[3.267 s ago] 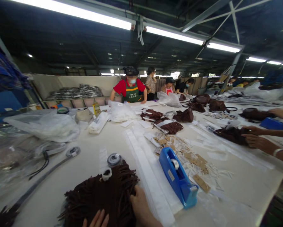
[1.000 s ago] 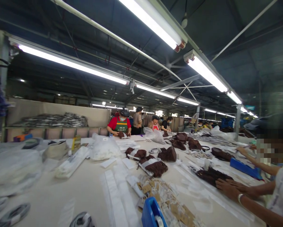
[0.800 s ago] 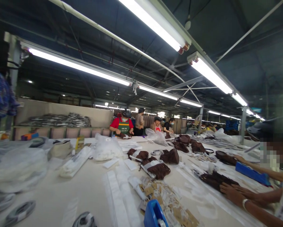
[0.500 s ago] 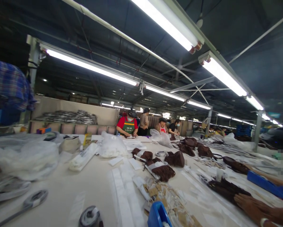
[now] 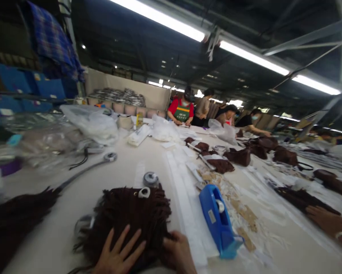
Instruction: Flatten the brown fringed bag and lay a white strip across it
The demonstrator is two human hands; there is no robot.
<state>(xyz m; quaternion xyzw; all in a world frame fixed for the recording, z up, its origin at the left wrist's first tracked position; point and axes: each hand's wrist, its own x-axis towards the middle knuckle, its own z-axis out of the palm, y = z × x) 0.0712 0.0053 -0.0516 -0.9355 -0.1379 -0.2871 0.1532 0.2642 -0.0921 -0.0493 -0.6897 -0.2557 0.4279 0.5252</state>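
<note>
A dark brown fringed bag (image 5: 131, 213) lies on the pale table in front of me. My left hand (image 5: 121, 253) rests on its front with the fingers spread wide. At the bag's lower right edge, my right hand (image 5: 178, 249) has its fingers curled in and grips the brown material. A small white ring-shaped piece (image 5: 144, 192) sits near the bag's top edge. Just beyond it stands a grey coiled strap (image 5: 150, 179). To the left lies another brown fringed piece (image 5: 25, 209) with a long grey-wrapped strap.
A blue tape dispenser (image 5: 219, 220) stands to the right, beside cardboard tags (image 5: 245, 217) and white paper strips (image 5: 178, 190). Plastic bags (image 5: 91, 123) lie at the back left. A co-worker's hand (image 5: 325, 220) rests on brown fringe at far right. Other people work across the table.
The view has swung down and to the left. Both my hands and the brown fringed bag under them are now in view; neither hand showed before.
</note>
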